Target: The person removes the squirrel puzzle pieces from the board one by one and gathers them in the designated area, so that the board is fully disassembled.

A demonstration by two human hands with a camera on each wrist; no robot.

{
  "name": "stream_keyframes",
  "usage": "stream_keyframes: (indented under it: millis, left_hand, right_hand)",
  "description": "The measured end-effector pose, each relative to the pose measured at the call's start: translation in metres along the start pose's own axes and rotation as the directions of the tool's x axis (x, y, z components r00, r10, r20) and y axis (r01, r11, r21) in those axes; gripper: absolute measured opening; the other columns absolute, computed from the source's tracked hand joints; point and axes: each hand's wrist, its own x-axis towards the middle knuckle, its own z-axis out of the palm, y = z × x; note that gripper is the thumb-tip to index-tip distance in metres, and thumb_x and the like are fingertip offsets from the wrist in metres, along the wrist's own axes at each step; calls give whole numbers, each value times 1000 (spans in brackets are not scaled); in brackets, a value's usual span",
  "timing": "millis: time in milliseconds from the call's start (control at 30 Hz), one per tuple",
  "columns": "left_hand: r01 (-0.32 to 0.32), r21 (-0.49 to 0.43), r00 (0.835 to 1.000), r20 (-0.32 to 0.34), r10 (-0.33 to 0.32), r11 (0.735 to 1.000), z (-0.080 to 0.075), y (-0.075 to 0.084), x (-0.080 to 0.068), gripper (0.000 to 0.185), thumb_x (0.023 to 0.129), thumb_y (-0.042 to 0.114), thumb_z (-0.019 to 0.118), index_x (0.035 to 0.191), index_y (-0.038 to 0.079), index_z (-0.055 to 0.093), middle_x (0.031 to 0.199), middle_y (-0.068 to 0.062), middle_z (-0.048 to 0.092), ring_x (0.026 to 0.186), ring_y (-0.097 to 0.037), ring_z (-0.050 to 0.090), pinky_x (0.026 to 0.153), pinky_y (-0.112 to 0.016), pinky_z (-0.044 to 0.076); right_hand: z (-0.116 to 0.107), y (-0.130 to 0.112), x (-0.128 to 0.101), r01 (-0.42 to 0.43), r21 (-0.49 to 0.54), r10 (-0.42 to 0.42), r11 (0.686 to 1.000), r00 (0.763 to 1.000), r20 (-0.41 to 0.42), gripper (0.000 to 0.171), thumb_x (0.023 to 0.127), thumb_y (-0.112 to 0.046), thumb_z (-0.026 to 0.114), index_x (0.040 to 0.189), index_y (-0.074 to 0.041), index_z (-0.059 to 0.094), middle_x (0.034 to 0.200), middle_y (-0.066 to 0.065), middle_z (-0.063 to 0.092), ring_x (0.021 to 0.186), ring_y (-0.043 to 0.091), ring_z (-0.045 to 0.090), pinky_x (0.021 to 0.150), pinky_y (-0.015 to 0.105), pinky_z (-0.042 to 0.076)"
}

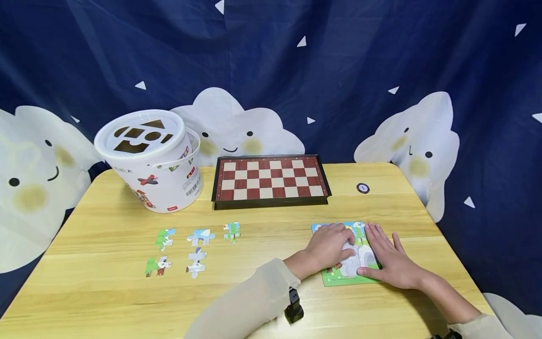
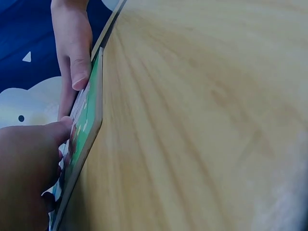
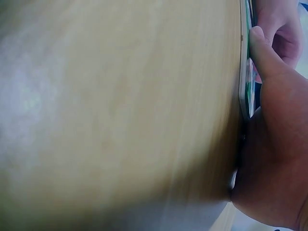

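Note:
A jigsaw puzzle board [image 1: 345, 281] with a green and blue border and a grey animal picture lies at the right of the table. Over its left and middle part is my left hand [image 1: 328, 247], fingers bent, thumb and fingertips down at the picture; whether they pinch a piece I cannot tell. My right hand [image 1: 395, 263] lies along the board's right side with straight fingers, its thumb resting on the picture. The left wrist view shows the left thumb [image 2: 60, 130] close at the board's surface [image 2: 89, 115]. In the right wrist view, the right thumb [image 3: 264, 53] reaches over the board's edge.
Several loose puzzle pieces [image 1: 196, 262] lie at the table's left middle. Behind them stands a white bucket [image 1: 169, 188] with shaped holes in its lid. A red and white checkered board [image 1: 271, 179] sits at the back, with a round dark chip [image 1: 362, 188] to its right.

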Motion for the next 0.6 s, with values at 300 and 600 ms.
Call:
stream_keyframes:
  millis: [300, 600]
  left_hand:
    - [18, -42, 1000, -24, -19, 999, 0, -1, -3, 21, 95, 46, 71, 99, 25, 72, 93, 13, 58, 88, -3, 55, 86, -21, 46]
    - [15, -3, 1000, -21, -15, 1000, 2, 2, -1, 17, 99, 42, 67, 104, 28, 75, 100, 15, 62, 99, -1, 57, 92, -21, 45]
  right_hand:
    - [1, -1, -1, 6, 4, -6, 1000, 1000, -4, 110, 92, -52, 70, 162, 0, 3, 166, 29, 6, 155, 40, -5, 116, 64, -15]
    - [1, 0, 0, 5, -3, -5, 1000, 1000, -10, 110, 92, -52, 70, 161, 1, 3, 166, 29, 6, 154, 40, -5, 116, 65, -14]
